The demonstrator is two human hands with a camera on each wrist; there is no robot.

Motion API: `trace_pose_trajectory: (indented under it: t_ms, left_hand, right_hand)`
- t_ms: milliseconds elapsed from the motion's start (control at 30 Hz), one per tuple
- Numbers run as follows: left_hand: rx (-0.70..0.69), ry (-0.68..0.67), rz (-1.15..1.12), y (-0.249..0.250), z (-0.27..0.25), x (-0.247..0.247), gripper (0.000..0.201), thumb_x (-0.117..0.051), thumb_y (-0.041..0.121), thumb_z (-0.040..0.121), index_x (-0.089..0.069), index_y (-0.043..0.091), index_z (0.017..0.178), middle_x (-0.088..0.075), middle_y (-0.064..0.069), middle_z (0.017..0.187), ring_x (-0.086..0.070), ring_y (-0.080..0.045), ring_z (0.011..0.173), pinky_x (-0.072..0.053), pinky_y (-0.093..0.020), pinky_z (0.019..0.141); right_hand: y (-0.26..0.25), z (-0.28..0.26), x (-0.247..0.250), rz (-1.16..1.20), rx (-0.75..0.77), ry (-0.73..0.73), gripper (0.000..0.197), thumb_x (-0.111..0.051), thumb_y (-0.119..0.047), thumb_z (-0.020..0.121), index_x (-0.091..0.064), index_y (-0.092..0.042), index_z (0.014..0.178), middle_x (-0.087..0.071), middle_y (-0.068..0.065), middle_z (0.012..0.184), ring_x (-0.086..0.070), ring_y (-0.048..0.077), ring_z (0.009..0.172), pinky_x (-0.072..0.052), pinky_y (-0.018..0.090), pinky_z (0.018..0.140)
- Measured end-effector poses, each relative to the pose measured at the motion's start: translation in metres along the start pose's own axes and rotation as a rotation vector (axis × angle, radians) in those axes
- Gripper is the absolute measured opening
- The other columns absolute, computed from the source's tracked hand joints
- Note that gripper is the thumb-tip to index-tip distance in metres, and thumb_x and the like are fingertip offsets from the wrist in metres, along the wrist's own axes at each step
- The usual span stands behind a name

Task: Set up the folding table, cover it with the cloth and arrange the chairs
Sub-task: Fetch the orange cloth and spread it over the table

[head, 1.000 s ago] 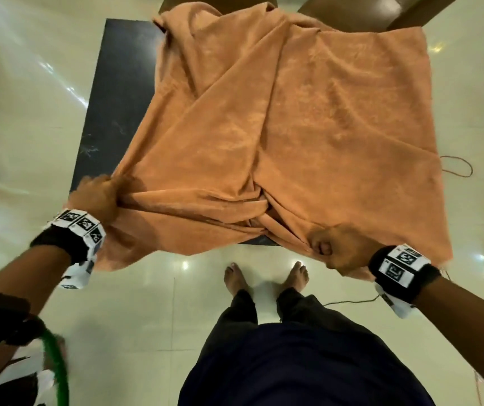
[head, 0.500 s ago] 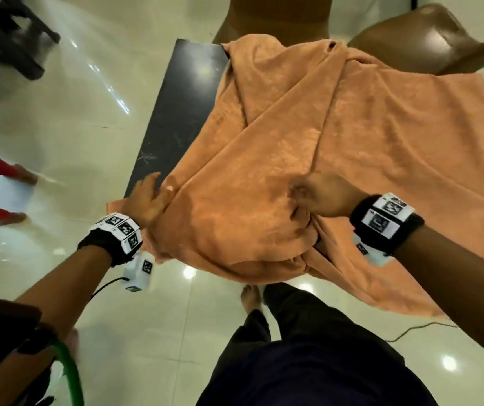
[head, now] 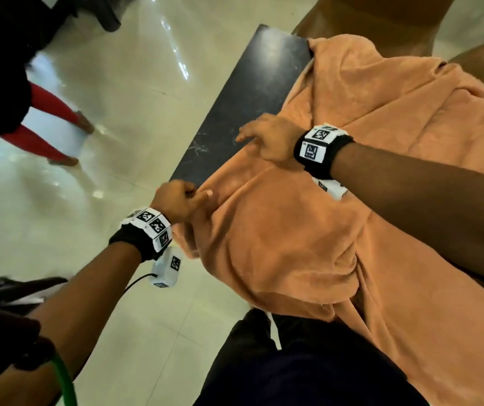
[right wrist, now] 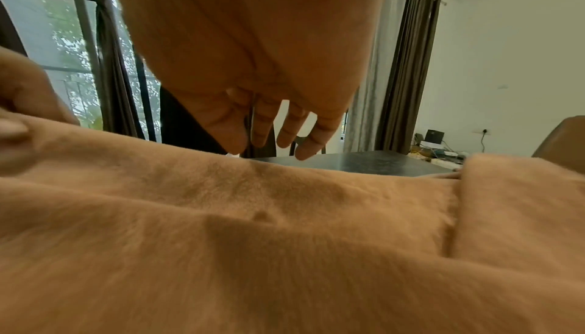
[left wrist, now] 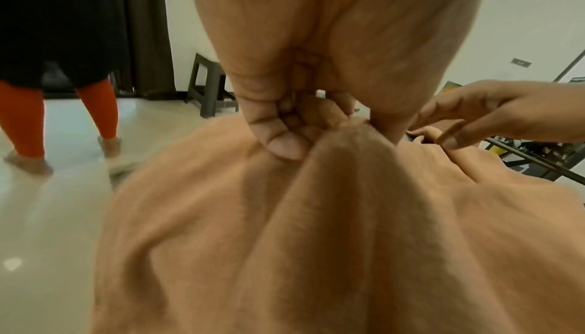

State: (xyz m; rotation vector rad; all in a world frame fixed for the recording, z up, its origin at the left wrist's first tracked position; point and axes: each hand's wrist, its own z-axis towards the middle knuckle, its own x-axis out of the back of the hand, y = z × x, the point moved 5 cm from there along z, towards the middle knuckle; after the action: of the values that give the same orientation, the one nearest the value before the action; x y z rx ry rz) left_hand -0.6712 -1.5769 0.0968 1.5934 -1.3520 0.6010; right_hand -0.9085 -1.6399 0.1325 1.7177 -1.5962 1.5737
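Observation:
An orange cloth [head: 337, 218] lies rumpled over the dark folding table [head: 252, 92], whose left strip is bare. My left hand [head: 176, 197] pinches a fold of the cloth at the near left corner; the left wrist view shows its fingers [left wrist: 285, 144] bunched on the fabric [left wrist: 316, 239]. My right hand [head: 267, 136] hovers with fingers spread over the cloth's left edge, holding nothing; in the right wrist view its fingertips [right wrist: 281, 136] hang just above the cloth [right wrist: 253, 239]. Brown chairs [head: 375, 19] stand behind the table.
Another person in red leggings [head: 41, 124] stands on the glossy floor to the left. A dark stool [left wrist: 209, 84] sits near the curtains. My legs [head: 293, 361] are at the table's near edge. Cables and devices [right wrist: 440, 149] lie by the far wall.
My right hand let go of the bunched cloth in the middle and moved to its left edge, fingers spread. My left hand now pinches a fold. The view swung left.

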Motion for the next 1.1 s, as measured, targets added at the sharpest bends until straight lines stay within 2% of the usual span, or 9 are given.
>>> trace_pose_trajectory:
  t_ms: [133, 333, 433, 533, 633, 767, 867, 1000, 1100]
  left_hand:
    - [-0.066, 0.156, -0.066, -0.021, -0.009, 0.050, 0.071, -0.038, 0.072, 0.086, -0.069, 0.011, 0.068, -0.061, -0.013, 0.069, -0.056, -0.031, 0.068, -0.041, -0.037, 0.064]
    - [-0.130, 0.334, -0.066, -0.068, -0.025, 0.090, 0.053, -0.041, 0.050, 0.094, -0.069, 0.007, 0.084, -0.061, -0.011, 0.074, -0.053, -0.028, 0.071, -0.039, -0.034, 0.066]
    - [-0.024, 0.489, -0.111, -0.088, -0.022, 0.100, 0.041, -0.047, 0.038, 0.099, -0.067, 0.004, 0.087, -0.058, -0.009, 0.072, -0.051, -0.027, 0.070, -0.035, -0.032, 0.066]
    - [0.021, 0.603, -0.131, -0.122, -0.011, 0.108, 0.037, -0.048, 0.031, 0.104, -0.064, 0.001, 0.088, -0.061, -0.020, 0.075, -0.054, -0.032, 0.071, -0.037, -0.035, 0.064]
    - [0.109, 0.670, -0.141, -0.162, 0.000, 0.119, 0.039, -0.047, 0.030, 0.105, -0.064, -0.001, 0.090, -0.063, -0.028, 0.080, -0.057, -0.038, 0.074, -0.033, -0.033, 0.063]
    - [0.268, 0.450, -0.078, -0.215, 0.022, 0.101, 0.049, -0.043, 0.043, 0.098, -0.070, 0.003, 0.098, -0.069, -0.031, 0.094, -0.064, -0.051, 0.092, -0.048, -0.047, 0.075]
    - [0.349, 0.215, 0.054, -0.216, 0.038, 0.079, 0.045, -0.050, 0.048, 0.095, -0.072, 0.016, 0.118, -0.067, -0.026, 0.117, -0.057, -0.052, 0.112, -0.051, -0.054, 0.092]
    - [-0.047, 0.145, -0.089, -0.151, 0.072, 0.059, 0.088, -0.052, 0.068, 0.076, -0.050, 0.017, 0.148, -0.058, -0.018, 0.141, -0.053, -0.041, 0.129, -0.043, -0.050, 0.108]
    - [-0.294, 0.143, -0.290, -0.072, 0.087, 0.071, 0.086, -0.058, 0.071, 0.083, -0.050, 0.013, 0.145, -0.062, -0.014, 0.135, -0.059, -0.033, 0.122, -0.046, -0.045, 0.105]
  right_hand:
    - [-0.022, 0.029, 0.008, 0.005, 0.022, -0.119, 0.073, -0.044, -0.040, 0.070, -0.055, -0.036, 0.142, -0.060, -0.005, 0.140, -0.050, 0.023, 0.132, -0.040, 0.046, 0.106]
    - [-0.052, 0.070, 0.005, 0.149, 0.145, -0.183, 0.049, -0.064, -0.041, 0.095, -0.057, -0.029, 0.143, -0.063, -0.002, 0.136, -0.057, 0.017, 0.121, -0.037, 0.023, 0.095]
    - [-0.064, 0.092, 0.001, 0.180, 0.117, -0.284, 0.042, -0.065, -0.046, 0.093, -0.066, -0.031, 0.132, -0.067, -0.005, 0.126, -0.059, 0.014, 0.112, -0.042, 0.025, 0.094]
    - [-0.072, 0.106, 0.008, 0.167, 0.039, -0.313, 0.040, -0.064, -0.059, 0.086, -0.075, -0.027, 0.106, -0.074, -0.002, 0.093, -0.067, 0.019, 0.088, -0.050, 0.031, 0.081]
    - [-0.067, 0.121, 0.024, -0.051, -0.054, -0.232, 0.033, -0.062, -0.048, 0.084, -0.074, -0.023, 0.102, -0.072, 0.002, 0.094, -0.065, 0.026, 0.089, -0.053, 0.036, 0.079]
    - [-0.041, 0.129, 0.051, -0.279, -0.132, -0.103, 0.044, -0.051, -0.048, 0.075, -0.074, -0.027, 0.106, -0.074, 0.007, 0.100, -0.067, 0.036, 0.094, -0.057, 0.042, 0.080]
    - [-0.037, 0.125, 0.064, -0.310, -0.169, -0.033, 0.045, -0.048, -0.049, 0.085, -0.072, -0.030, 0.117, -0.073, 0.008, 0.116, -0.065, 0.037, 0.106, -0.052, 0.042, 0.085]
    - [-0.076, 0.128, 0.060, -0.242, -0.004, 0.026, 0.043, -0.043, -0.040, 0.085, -0.071, -0.025, 0.114, -0.073, 0.009, 0.113, -0.064, 0.037, 0.104, -0.051, 0.042, 0.087]
    - [-0.109, 0.138, 0.055, -0.290, 0.125, 0.003, 0.040, -0.042, -0.037, 0.090, -0.071, -0.025, 0.115, -0.074, 0.006, 0.111, -0.064, 0.034, 0.099, -0.050, 0.043, 0.085]
